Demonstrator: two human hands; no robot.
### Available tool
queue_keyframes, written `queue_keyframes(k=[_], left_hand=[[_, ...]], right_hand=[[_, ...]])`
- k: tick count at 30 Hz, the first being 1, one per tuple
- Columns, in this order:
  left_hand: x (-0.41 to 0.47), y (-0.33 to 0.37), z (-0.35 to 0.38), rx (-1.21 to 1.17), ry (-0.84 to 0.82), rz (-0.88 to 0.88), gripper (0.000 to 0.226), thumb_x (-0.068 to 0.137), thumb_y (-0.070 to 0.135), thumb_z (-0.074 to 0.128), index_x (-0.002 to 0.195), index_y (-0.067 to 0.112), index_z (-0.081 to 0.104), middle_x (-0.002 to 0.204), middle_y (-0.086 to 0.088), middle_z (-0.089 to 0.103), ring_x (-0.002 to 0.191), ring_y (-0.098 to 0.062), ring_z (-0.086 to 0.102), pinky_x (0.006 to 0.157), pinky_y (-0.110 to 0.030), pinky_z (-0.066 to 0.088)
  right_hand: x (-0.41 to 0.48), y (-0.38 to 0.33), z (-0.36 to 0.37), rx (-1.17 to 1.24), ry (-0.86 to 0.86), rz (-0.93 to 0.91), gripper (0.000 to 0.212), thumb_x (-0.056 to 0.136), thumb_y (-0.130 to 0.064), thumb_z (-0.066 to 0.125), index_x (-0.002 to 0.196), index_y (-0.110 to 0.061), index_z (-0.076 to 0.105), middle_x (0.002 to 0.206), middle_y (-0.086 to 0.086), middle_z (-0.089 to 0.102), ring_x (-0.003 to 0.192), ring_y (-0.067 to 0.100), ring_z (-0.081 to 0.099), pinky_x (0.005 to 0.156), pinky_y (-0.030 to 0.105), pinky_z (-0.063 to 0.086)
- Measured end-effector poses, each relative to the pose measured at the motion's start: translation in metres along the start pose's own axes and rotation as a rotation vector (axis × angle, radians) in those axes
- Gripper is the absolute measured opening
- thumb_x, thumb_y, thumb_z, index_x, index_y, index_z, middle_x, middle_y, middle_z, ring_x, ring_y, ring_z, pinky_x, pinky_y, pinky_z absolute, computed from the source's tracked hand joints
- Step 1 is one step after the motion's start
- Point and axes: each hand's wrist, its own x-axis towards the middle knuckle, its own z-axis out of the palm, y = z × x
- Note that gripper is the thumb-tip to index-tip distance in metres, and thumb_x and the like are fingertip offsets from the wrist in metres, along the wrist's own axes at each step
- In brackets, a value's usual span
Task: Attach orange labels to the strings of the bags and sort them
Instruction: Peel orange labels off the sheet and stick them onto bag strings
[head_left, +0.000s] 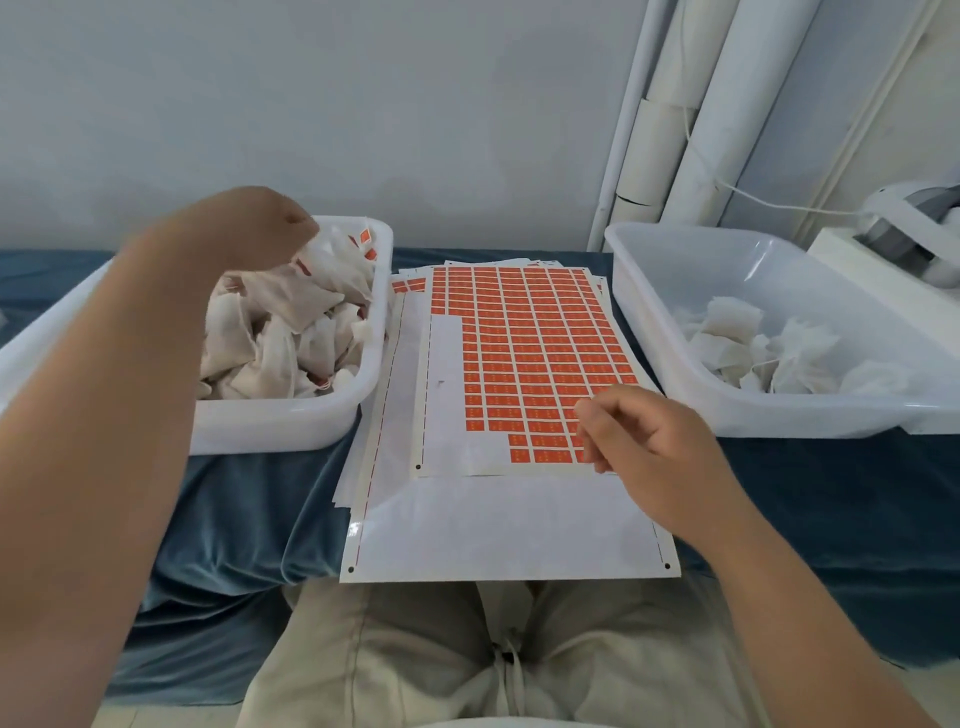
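The glossy white sheet of small orange rectangular labels (524, 343) is laid in the middle, between two trays. Its near-left part is already stripped bare, while most rows are left. Soft, crumpled white mesh bags with orange tags (280, 322) are heaped in the smooth white plastic tray on the left (291, 421), which is nearly full. A smaller heap of white bags (753, 343), with no tags seen on them, is left in the matching right tray (727, 415). The work is judged well advanced but unfinished.

The left hand (249, 228) is held over the far end of the left heap with fingers curled; whether a bag is gripped cannot be told. The right hand (649, 441) hovers over the sheet's near-right corner, fingers loosely curled and thumb close to forefinger; no pinched label can be made out. Everything is borne on plush blue velvet cloth (234, 519).
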Motion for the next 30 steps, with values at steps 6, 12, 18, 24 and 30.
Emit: queue_keyframes(k=[6, 12, 18, 24, 30], left_hand=[[-0.023, 0.043, -0.016, 0.199, 0.069, 0.112, 0.054, 0.109, 0.043, 0.046, 0.158, 0.020, 0.043, 0.155, -0.013, 0.053, 0.148, -0.035, 0.043, 0.121, -0.052, 0.033], [-0.107, 0.119, 0.008, -0.186, 0.074, 0.373, 0.026, 0.104, 0.050, 0.055, 0.124, 0.040, 0.070, 0.111, 0.019, 0.068, 0.101, -0.008, 0.067, 0.081, -0.031, 0.053], [-0.155, 0.160, 0.069, -0.393, -0.092, 0.482, 0.019, 0.102, 0.050, 0.060, 0.116, 0.044, 0.073, 0.089, 0.035, 0.060, 0.082, 0.009, 0.063, 0.067, -0.008, 0.048], [-0.188, 0.152, 0.120, -0.533, -0.165, 0.455, 0.022, 0.101, 0.056, 0.058, 0.109, 0.043, 0.075, 0.093, 0.033, 0.070, 0.092, 0.014, 0.063, 0.070, -0.007, 0.047], [-0.200, 0.140, 0.129, -0.696, -0.203, 0.417, 0.019, 0.102, 0.051, 0.061, 0.099, 0.039, 0.076, 0.093, 0.033, 0.070, 0.091, 0.006, 0.067, 0.072, -0.013, 0.054]], right_hand=[[0.027, 0.024, -0.065, -0.124, 0.385, 0.099, 0.026, 0.098, -0.058, 0.055, 0.095, -0.036, 0.069, 0.090, -0.022, 0.071, 0.080, 0.001, 0.070, 0.071, 0.027, 0.056], [0.090, 0.075, -0.129, -0.567, 0.160, 0.349, 0.019, 0.100, -0.036, 0.065, 0.113, -0.029, 0.075, 0.121, 0.000, 0.073, 0.080, 0.017, 0.062, 0.082, 0.038, 0.049], [0.131, 0.105, -0.124, -0.944, -0.286, 0.513, 0.052, 0.100, -0.034, 0.066, 0.151, -0.034, 0.053, 0.143, 0.003, 0.062, 0.113, 0.026, 0.062, 0.103, 0.042, 0.049], [0.136, 0.111, -0.135, -1.020, -0.103, 0.417, 0.016, 0.098, -0.030, 0.063, 0.095, -0.025, 0.078, 0.086, 0.000, 0.070, 0.074, 0.020, 0.064, 0.070, 0.034, 0.049], [0.111, 0.094, -0.149, -0.287, 0.307, 0.344, 0.024, 0.095, -0.038, 0.053, 0.090, -0.030, 0.076, 0.091, -0.006, 0.077, 0.087, 0.019, 0.073, 0.081, 0.042, 0.059]])
